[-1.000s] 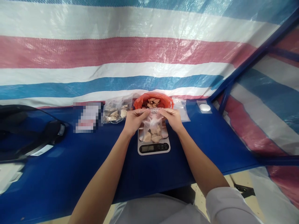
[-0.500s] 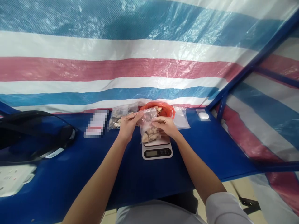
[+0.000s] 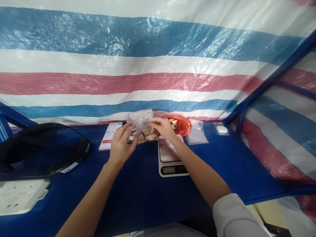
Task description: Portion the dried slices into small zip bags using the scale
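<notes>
A clear plastic bag [image 3: 141,119] of pale, dried-looking slices is propped against the back of the table, on or against other filled bags; where one ends cannot be made out. My right hand [image 3: 164,128] pinches its upper right edge between thumb and fingertips. At its left side is my left hand [image 3: 121,143], fingers spread and thumb apart, the fingertips against the plastic. Below my right forearm sits a white kitchen scale [image 3: 170,153] with no bag on its plate. Behind the scale lies a red plastic bag [image 3: 184,125] with more pale pieces inside.
Flat clear bags [image 3: 197,133] lie right of the red bag, then a small white round object [image 3: 221,129]. A phone [image 3: 108,135] showing a timer lies left of my left hand. Farther left are a black headset-like band [image 3: 49,131] and a white power strip [image 3: 22,196] on the blue table [image 3: 138,194].
Both hands have moved left with the filled bag, from over the scale to the bags at the back. The left fingers have opened from their pinch. The camera view has shifted.
</notes>
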`<state>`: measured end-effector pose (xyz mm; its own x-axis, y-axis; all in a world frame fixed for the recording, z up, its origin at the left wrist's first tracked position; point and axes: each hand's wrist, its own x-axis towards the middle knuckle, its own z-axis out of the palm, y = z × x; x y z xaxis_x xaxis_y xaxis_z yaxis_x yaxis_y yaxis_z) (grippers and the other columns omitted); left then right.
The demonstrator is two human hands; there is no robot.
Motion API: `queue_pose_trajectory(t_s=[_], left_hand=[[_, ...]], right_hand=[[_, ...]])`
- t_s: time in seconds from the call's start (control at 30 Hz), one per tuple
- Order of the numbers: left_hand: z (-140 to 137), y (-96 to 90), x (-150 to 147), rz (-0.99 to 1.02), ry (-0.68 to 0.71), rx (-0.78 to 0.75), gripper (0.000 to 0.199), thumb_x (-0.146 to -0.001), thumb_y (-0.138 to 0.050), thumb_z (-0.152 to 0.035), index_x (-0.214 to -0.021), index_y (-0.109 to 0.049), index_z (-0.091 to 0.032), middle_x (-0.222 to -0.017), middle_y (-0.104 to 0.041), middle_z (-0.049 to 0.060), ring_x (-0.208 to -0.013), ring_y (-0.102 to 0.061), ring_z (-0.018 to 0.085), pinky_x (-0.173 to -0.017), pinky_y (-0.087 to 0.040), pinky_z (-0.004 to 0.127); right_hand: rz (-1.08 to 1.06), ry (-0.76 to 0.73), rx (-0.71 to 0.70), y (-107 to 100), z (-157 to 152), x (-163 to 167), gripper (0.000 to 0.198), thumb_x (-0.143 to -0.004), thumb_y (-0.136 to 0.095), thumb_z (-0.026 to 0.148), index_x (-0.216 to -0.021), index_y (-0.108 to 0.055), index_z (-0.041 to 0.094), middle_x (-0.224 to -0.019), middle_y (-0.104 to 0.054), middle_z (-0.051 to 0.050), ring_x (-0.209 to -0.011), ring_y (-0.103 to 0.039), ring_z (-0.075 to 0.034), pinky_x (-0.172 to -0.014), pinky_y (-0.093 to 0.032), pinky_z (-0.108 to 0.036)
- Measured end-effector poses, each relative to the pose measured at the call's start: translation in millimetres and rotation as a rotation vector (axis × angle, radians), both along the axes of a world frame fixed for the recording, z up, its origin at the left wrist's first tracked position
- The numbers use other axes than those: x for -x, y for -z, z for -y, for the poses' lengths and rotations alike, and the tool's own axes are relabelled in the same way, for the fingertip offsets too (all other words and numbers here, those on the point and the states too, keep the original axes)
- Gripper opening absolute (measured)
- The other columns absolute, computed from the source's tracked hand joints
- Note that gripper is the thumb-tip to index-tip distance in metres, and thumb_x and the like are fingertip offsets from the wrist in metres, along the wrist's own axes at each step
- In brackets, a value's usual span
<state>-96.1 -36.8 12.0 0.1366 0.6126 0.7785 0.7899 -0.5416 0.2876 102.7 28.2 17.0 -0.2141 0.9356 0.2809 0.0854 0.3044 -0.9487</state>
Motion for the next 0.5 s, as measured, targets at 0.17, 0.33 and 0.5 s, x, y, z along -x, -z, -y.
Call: queue_pose_trajectory(t_s=[0.17, 0.33, 0.5], left_hand=[[-6.6, 10.2, 10.9, -0.235, 0.110, 0.033, 0.045, -0.090, -0.066, -0.035, -0.132, -0.059, -0.023, -0.136, -0.063, 0.016, -0.127, -0.058, 0.034, -0.105, -0.049, 0.050], [-19.6, 16.6, 27.3, -0.309, 0.103, 0.061, 0.036, -0.093, -0.061, -0.030, -0.129, -0.063, -0.025, -0.133, -0.066, 0.013, -0.126, -0.060, 0.032, -0.106, -0.049, 0.051], [-27.2, 19.2, 39.9, -0.324, 0.127, 0.085, 0.030, -0.095, -0.053, -0.026, -0.120, -0.069, -0.022, -0.121, -0.073, 0.013, -0.114, -0.067, 0.031, -0.101, -0.051, 0.049]], right_hand=[[0.095, -0.024, -0.039, -5.3, -17.2, 26.8, 0.011, -0.084, -0.067, 0.020, -0.088, -0.077, 0.019, -0.098, -0.078, -0.004, -0.096, -0.071, -0.019, -0.094, -0.053, -0.032], [0.086, -0.073, 0.067, -3.9, -28.6, 46.8, 0.008, -0.084, -0.068, 0.021, -0.086, -0.076, 0.019, -0.093, -0.077, -0.002, -0.089, -0.071, -0.018, -0.084, -0.058, -0.031], [0.027, -0.129, 0.203, 1.2, -36.6, 51.2, 0.006, -0.080, -0.075, 0.024, -0.077, -0.074, 0.020, -0.078, -0.072, -0.002, -0.073, -0.068, -0.019, -0.064, -0.061, -0.033]])
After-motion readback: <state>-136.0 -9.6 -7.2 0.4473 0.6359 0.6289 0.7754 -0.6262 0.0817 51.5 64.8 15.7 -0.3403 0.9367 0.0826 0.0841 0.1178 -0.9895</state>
